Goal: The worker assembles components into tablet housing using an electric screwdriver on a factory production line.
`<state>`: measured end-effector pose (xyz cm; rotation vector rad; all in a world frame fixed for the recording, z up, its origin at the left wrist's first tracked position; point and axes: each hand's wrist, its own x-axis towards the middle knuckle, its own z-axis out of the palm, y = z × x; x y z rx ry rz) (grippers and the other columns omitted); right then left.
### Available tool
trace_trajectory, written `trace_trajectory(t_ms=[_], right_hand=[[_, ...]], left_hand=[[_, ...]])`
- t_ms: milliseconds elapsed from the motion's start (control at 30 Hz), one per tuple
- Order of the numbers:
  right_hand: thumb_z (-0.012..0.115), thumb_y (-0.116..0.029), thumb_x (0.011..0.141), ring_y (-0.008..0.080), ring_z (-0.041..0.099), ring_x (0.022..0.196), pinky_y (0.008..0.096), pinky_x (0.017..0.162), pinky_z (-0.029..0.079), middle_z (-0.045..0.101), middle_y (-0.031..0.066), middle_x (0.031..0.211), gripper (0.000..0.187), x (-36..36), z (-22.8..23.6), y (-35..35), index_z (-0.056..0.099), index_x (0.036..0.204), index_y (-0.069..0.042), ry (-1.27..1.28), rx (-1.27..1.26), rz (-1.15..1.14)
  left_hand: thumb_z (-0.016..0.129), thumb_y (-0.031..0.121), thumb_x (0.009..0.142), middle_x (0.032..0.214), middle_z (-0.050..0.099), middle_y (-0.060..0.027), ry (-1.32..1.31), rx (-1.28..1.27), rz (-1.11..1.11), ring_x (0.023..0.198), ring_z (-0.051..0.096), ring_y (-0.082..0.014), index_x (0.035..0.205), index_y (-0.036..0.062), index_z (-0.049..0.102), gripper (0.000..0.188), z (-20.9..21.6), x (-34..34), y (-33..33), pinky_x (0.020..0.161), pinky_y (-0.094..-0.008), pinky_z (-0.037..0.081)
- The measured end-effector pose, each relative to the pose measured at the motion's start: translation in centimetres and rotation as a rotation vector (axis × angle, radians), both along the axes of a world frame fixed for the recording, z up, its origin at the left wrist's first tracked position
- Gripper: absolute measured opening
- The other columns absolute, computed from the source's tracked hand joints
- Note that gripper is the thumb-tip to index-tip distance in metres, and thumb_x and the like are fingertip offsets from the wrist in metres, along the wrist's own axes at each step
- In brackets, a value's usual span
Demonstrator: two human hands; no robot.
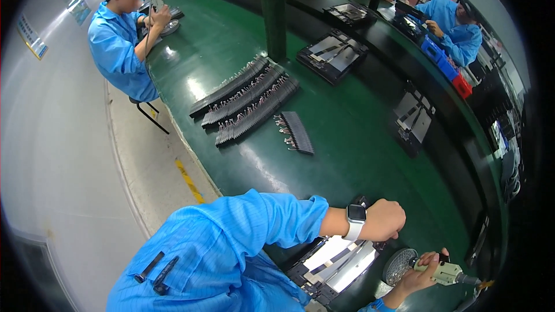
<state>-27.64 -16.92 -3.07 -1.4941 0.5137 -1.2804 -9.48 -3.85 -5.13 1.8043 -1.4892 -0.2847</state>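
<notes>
My left hand (384, 220), with a watch on its wrist, reaches over the far right corner of an opened flat device casing (338, 264) with silver panels and a black frame. Its fingers curl downward, and whatever they may hold is hidden. My right hand (417, 282) grips a pale green electric screwdriver (446, 274), which lies sideways with its cord end to the right. Beside that hand sits a round metal dish (399, 267) with many tiny pieces in it. The screwdriver's tip cannot be made out.
Rows of black strip-shaped parts (251, 95) with thin wires lie on the green table (352, 138), a smaller row (296, 133) nearby. More opened casings (332, 56) (414, 117) rest on the dark track at the right. A green post (273, 11) rises beyond. Co-workers (120, 40) sit around.
</notes>
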Motion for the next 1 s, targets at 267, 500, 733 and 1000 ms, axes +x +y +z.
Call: trace_trajectory(t_ms=[267, 500, 733, 1000], right_hand=[[0.059, -0.010, 0.087, 0.0116, 0.043, 0.060, 0.0293, 0.059, 0.038, 0.045, 0.0030, 0.064, 0.036, 4.9, 2.7, 1.5, 0.052, 0.120, 0.003, -0.143, 0.239, 0.290], [0.057, -0.002, 0.087, 0.0135, 0.045, 0.050, 0.0299, 0.052, 0.041, 0.049, 0.0055, 0.060, 0.022, 7.2, 3.2, 3.8, 0.056, 0.108, 0.005, -0.117, 0.321, 0.326], [0.056, 0.001, 0.087, 0.0133, 0.047, 0.051, 0.0287, 0.052, 0.041, 0.051, 0.0060, 0.061, 0.020, 7.5, 2.2, 4.1, 0.056, 0.107, 0.004, -0.113, 0.330, 0.357], [0.059, 0.006, 0.085, 0.0122, 0.051, 0.054, 0.0268, 0.051, 0.044, 0.056, 0.0070, 0.070, 0.018, 7.8, 1.8, 4.2, 0.057, 0.102, 0.002, -0.030, 0.336, 0.384]], left_hand=[[0.077, 0.028, 0.077, 0.083, 0.069, -0.0048, 0.084, 0.163, 0.033, 0.088, 0.067, -0.0277, 0.079, 0.0140, 0.077, 0.014, -0.1, 3.3, -0.6, 0.073, -0.0415, 0.054], [0.076, 0.019, 0.079, 0.083, 0.068, -0.0083, 0.157, 0.116, -0.060, 0.082, 0.067, -0.0305, 0.078, 0.0085, 0.076, 0.011, 0.6, 3.2, -1.7, 0.072, -0.0414, 0.053], [0.072, 0.018, 0.080, 0.080, 0.064, -0.0066, 0.136, 0.126, -0.085, 0.081, 0.064, -0.0299, 0.085, 0.0113, 0.077, 0.009, 0.1, 2.9, -1.8, 0.068, -0.0405, 0.050], [0.074, 0.014, 0.077, 0.078, 0.069, -0.0114, 0.136, 0.099, -0.054, 0.079, 0.068, -0.0316, 0.080, 0.0077, 0.078, 0.008, 0.3, 2.9, -1.7, 0.069, -0.0417, 0.054]])
